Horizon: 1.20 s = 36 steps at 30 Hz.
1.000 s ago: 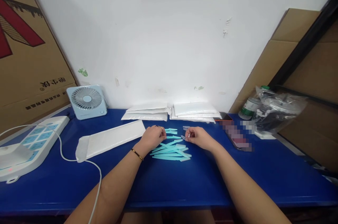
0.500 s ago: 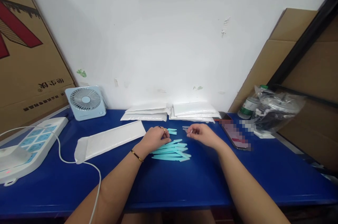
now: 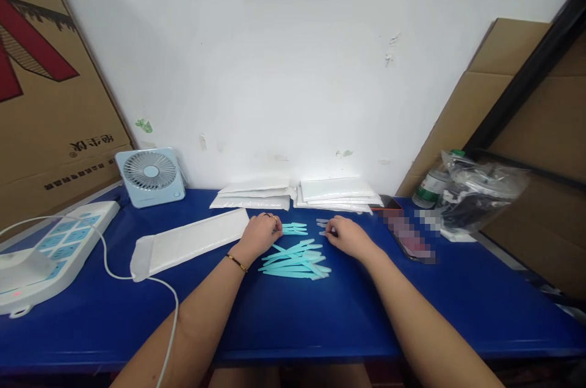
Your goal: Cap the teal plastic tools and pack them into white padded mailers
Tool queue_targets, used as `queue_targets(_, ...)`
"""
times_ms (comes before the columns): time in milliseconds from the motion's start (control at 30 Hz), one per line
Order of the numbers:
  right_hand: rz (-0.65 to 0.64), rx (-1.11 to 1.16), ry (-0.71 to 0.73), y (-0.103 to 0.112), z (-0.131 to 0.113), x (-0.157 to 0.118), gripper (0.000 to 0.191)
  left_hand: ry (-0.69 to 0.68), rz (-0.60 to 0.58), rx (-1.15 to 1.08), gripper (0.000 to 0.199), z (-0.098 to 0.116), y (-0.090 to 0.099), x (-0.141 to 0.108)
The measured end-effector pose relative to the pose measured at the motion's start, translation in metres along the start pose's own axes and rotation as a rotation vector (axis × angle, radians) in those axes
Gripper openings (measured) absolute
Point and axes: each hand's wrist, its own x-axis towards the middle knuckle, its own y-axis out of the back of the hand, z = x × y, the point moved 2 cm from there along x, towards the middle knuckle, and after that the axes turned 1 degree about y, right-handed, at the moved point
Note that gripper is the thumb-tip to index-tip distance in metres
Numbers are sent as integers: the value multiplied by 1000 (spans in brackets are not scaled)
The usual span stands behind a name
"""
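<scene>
My left hand (image 3: 264, 233), with a ring and a bracelet, has its fingers closed at the left ends of a small row of turquoise sticks (image 3: 295, 229); it seems to pinch one of them. Just right of that row, my right hand (image 3: 344, 234) has its fingertips together at a small translucent piece (image 3: 322, 233). More translucent pieces lie beside those fingertips. Nearer to me, a loose pile of turquoise sticks with pale ends (image 3: 295, 261) lies on the blue table (image 3: 311, 321).
A long white padded envelope (image 3: 192, 243) lies at the left. White envelope stacks (image 3: 254, 194) (image 3: 336, 190) stand by the wall. Around them are a fan (image 3: 151, 176), power strip (image 3: 73, 241) with white cable, phone (image 3: 409, 238), bottle (image 3: 429, 188) and plastic bag (image 3: 480, 193).
My left hand has moved away from the pile, up and left, to the small row, where more turquoise now shows. My right hand has lowered slightly onto the translucent pieces.
</scene>
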Motion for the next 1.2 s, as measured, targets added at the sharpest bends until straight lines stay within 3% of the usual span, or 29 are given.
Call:
queue_targets(167, 34, -184, 74, -2, -22, -1, 11, -9, -1, -30, 10, 3, 3, -1)
queue_targets(400, 22, 155, 155, 1, -21, -3, 9, -19, 12, -24, 8, 2, 1, -1)
queue_targets(600, 9, 202, 156, 4, -26, -3, 8, -35, 22, -40, 8, 3, -1, 0)
queue_targets(833, 28, 291, 271, 3, -34, -5, 13, -109, 30, -62, 10, 14, 4, -3)
queue_targets(967, -52, 381, 316, 8, -33, -10, 13, -193, -49, -166, 10, 21, 8, -6)
queue_targets(1067, -30, 434, 266, 18, -20, -11, 18, -193, -106, -213, 16, 20, 8, -7)
queue_targets(1200, 208, 286, -11, 31, 17, -8, 21, -80, 20, -67, 16, 6, 3, -2)
